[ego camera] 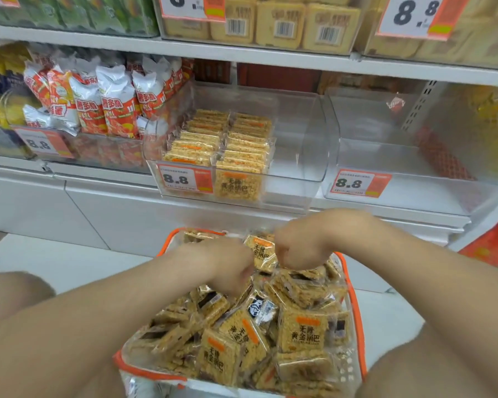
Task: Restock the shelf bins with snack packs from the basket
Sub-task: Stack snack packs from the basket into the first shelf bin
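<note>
Hands in the wire-rimmed basket [358,320]
Right hand [302,248] fingers curl round a square, glossy pack [261,253]; left hand [231,268] is blurred, grip unclear. Clear plastic bin [299,133] above, half-stocked.

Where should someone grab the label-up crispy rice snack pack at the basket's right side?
Pinch the crispy rice snack pack by its two opposite side edges, coming straight down: it lies flat, face up atop the pile in the basket.
</note>
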